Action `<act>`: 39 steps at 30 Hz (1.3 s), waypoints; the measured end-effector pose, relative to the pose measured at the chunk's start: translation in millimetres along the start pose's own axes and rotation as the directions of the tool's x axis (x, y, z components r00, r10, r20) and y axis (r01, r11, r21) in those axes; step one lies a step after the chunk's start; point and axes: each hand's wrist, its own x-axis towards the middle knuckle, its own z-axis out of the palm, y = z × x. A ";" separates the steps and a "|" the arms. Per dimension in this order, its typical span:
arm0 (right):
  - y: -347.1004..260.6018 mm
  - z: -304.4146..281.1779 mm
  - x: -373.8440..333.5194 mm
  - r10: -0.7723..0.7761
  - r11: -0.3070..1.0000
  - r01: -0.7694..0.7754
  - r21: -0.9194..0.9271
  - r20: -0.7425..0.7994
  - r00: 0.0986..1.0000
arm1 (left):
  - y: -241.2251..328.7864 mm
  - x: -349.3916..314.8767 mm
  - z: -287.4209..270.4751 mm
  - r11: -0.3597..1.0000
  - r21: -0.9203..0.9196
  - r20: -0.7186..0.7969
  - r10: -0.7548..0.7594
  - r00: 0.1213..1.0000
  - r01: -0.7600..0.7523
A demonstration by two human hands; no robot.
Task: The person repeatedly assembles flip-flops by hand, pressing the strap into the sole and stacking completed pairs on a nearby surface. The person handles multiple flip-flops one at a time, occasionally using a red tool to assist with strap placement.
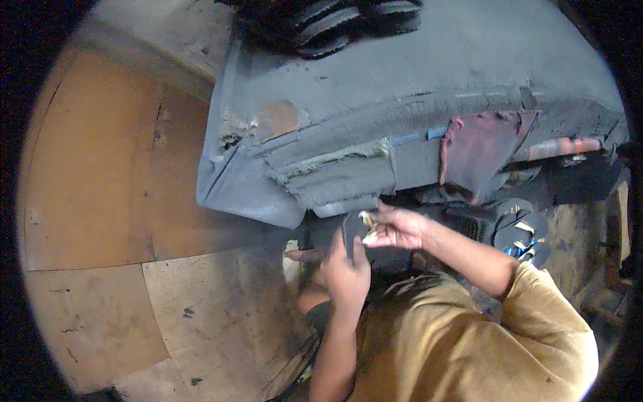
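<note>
In front of my body, my left hand (343, 271) grips a dark flip-flop sole (353, 233), fingers and thumb around its lower end. My right hand (400, 228) is closed on a cream strap (367, 226) at the sole's upper part. Motion blur and my fingers hide how the strap sits in the sole. Right of my right forearm lies a pile of dark flip-flops (521, 236) with cream and blue straps.
A grey cloth-covered bench (429, 60) stands ahead, with patches and a reddish rag (479, 151) along its front. Several dark curved pieces (328, 27) rest on its top. Brown sheets (94, 174) cover the floor at left. A whitish scrap (291, 261) is near my left hand.
</note>
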 end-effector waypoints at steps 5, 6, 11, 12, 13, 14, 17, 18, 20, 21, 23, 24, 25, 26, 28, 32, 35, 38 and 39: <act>33.0 20.9 -42.2 0.040 0.997 -0.056 0.054 0.258 0.965 | -8.4 -89.7 -32.0 0.981 -0.190 -0.109 -0.066 0.992 0.044; 37.4 25.6 -50.5 0.032 0.996 -0.019 -0.085 0.151 0.988 | -18.0 -108.2 -32.6 0.983 -0.174 -0.099 -0.069 0.993 0.051; 45.2 32.7 -64.0 -0.110 0.665 0.187 -0.723 0.153 0.982 | -64.6 -169.7 7.1 0.846 -0.396 0.086 -0.353 0.932 0.357; 43.9 29.8 -63.0 -0.115 0.548 0.184 -0.816 0.144 0.983 | -71.7 -169.0 13.3 0.791 -0.430 0.221 -0.376 0.900 0.436; 43.9 26.7 -60.7 -0.114 0.426 0.178 -0.887 0.143 0.983 | -77.0 -163.2 18.2 0.714 -0.422 0.381 -0.420 0.824 0.559; 43.1 22.7 -58.0 -0.130 0.354 0.204 -0.913 0.168 0.977 | -79.3 -154.7 21.7 0.664 -0.557 0.410 -0.302 0.861 0.499; 48.0 14.7 -46.8 -0.146 0.234 0.251 -0.939 0.221 0.964 | -80.0 -102.9 25.2 0.731 -0.673 0.106 -0.057 0.993 0.113; 51.0 14.5 -41.8 -0.178 0.343 0.356 -0.869 0.313 0.933 | -80.1 -80.5 23.4 0.636 -0.734 0.259 -0.061 0.964 0.238; 57.6 16.8 -32.6 -0.246 0.596 0.400 -0.696 0.316 0.916 | -72.3 -49.0 16.6 0.542 -0.715 0.471 -0.094 0.877 0.442; 61.1 19.4 -28.0 -0.266 0.687 0.393 -0.612 0.291 0.919 | -66.7 -37.0 12.8 0.556 -0.683 0.506 -0.107 0.856 0.474; 63.2 24.7 -24.1 -0.236 0.805 0.307 -0.508 0.200 0.951 | -55.7 -20.5 5.0 0.557 -0.690 0.515 -0.073 0.854 0.463; 63.0 27.5 -23.1 -0.157 0.905 0.198 -0.377 0.136 0.978 | -51.5 -14.6 0.8 0.540 -0.728 0.484 -0.033 0.874 0.424; 62.9 30.3 -23.0 -0.127 0.920 0.147 -0.365 0.077 0.989 | -47.6 -11.0 -3.1 0.519 -0.764 0.450 0.003 0.893 0.384; 62.5 33.0 -22.5 -0.092 0.937 0.112 -0.332 0.075 0.993 | -46.2 -7.8 -7.9 0.540 -0.765 0.447 0.054 0.893 0.351; 60.7 36.4 -22.0 -0.090 0.989 0.098 -0.109 0.077 0.993 | -43.7 -2.4 -11.6 0.633 -0.688 0.486 0.038 0.873 0.356; 50.1 33.0 -16.5 -0.129 0.991 0.129 0.028 -0.001 0.992 | -42.4 20.3 4.8 0.625 -0.690 0.502 0.049 0.864 0.365; 36.9 23.2 -13.0 -0.110 0.994 0.110 -0.003 -0.125 0.986 | -43.6 44.0 28.3 0.661 -0.616 0.574 0.004 0.819 0.429; 24.4 16.0 -15.6 -0.088 0.994 0.090 -0.068 0.030 0.996 | -45.6 41.1 39.7 0.552 -0.737 0.509 0.072 0.858 0.391; 21.7 15.4 -19.3 -0.059 0.993 0.063 -0.104 0.038 0.998 | -45.5 32.7 40.4 0.537 -0.726 0.515 0.009 0.857 0.430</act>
